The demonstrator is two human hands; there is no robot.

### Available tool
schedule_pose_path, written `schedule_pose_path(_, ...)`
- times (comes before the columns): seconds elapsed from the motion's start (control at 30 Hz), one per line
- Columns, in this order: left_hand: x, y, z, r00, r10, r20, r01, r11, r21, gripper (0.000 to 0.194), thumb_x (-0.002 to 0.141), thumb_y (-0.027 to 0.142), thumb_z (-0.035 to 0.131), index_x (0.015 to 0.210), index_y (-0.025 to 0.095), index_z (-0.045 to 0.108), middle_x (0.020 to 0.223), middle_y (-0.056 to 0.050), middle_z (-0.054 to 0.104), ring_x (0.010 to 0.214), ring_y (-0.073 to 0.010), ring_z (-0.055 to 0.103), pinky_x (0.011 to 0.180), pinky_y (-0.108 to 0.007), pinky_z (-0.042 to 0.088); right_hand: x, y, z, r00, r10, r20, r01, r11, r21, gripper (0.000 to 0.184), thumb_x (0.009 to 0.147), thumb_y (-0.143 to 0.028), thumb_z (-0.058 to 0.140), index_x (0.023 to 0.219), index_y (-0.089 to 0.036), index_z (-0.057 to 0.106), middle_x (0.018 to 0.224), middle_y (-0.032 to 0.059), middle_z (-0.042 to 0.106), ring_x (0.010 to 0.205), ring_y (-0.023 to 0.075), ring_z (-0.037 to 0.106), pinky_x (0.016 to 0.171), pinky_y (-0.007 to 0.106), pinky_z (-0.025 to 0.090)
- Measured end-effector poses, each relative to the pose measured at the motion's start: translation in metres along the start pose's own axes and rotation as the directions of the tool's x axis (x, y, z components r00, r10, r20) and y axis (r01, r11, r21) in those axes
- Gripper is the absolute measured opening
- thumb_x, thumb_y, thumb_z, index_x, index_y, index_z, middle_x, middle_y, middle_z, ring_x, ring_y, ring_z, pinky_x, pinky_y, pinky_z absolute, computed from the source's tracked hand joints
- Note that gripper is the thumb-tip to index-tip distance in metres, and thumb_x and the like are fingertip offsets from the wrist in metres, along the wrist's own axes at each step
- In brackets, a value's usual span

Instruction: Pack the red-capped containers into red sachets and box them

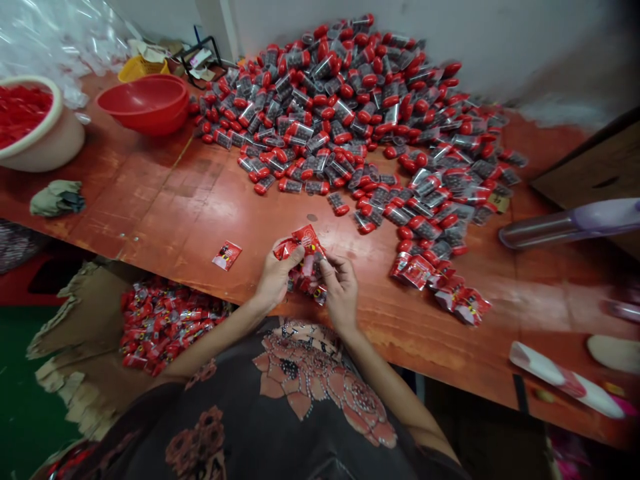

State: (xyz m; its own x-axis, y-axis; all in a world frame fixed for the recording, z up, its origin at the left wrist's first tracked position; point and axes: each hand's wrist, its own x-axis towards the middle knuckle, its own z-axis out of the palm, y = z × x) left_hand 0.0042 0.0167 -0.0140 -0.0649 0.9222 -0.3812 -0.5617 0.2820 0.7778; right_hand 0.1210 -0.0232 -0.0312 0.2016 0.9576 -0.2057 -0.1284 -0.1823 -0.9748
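Observation:
At the table's front edge, my left hand [276, 275] is closed on small red printed plastic packets [306, 241], thumb on top. My right hand [341, 287] pinches the right side of the same bunch with thumb and fingers. How many packets are in the bunch I cannot tell. One loose red packet [227, 255] lies flat on the table to the left of my hands. Farther right lies a row of similar red packets [450, 290]. Behind my hands spreads a large heap of transparent tubes with red caps [320, 127], dark contents showing inside.
A red bowl [145, 100] and a white tub [60, 137] of red pieces stand at the left, near a crumpled cloth [57, 198]. Below the table edge, a cardboard box [95, 320] holds many red packets. A transparent cylinder [545, 229] lies at the right.

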Motion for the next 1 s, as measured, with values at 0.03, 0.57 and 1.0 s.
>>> schedule_pose_path(0.03, 0.000, 0.000, 0.000, 1.000, 0.025, -0.008, -0.025, 1.000, 0.017, 0.039, 0.060, 0.027, 0.086, 0.091, 0.018, 0.065, 0.080, 0.001, 0.069, 0.066, -0.0104, 0.062, 0.068, -0.023, 0.050, 0.000, 0.000, -0.001, 0.999, -0.025, 0.029, 0.025, 0.999, -0.027, 0.033, 0.089, -0.043, 0.057, 0.116, -0.025, 0.058, 0.101, 0.0053, 0.065, 0.073, 0.0147, 0.064, 0.062, 0.030, 0.058)
schedule_pose_path(0.57, 0.006, 0.015, -0.023, 0.985, -0.119, 0.127, 0.117, 0.993, 0.027, 0.043, 0.061, 0.013, 0.082, 0.101, 0.019, 0.067, 0.096, -0.007, 0.072, 0.080, -0.0183, 0.068, 0.072, -0.031, 0.055, 0.009, 0.012, -0.019, 0.990, -0.002, 0.142, -0.017, 0.990, 0.139, 0.047, 0.083, -0.028, 0.065, 0.129, -0.038, 0.059, 0.114, 0.0019, 0.068, 0.084, 0.0173, 0.068, 0.080, 0.040, 0.060)
schedule_pose_path(1.0, -0.002, -0.006, -0.011, 0.999, 0.008, -0.036, -0.004, 0.995, 0.099, 0.049, 0.050, 0.019, 0.089, 0.094, 0.016, 0.068, 0.087, -0.001, 0.071, 0.076, -0.0139, 0.065, 0.077, -0.028, 0.050, 0.000, 0.014, -0.010, 0.977, 0.000, 0.214, -0.029, 0.991, 0.132, 0.057, 0.079, -0.028, 0.070, 0.134, -0.036, 0.055, 0.137, 0.0038, 0.060, 0.109, 0.0218, 0.065, 0.089, 0.040, 0.058)
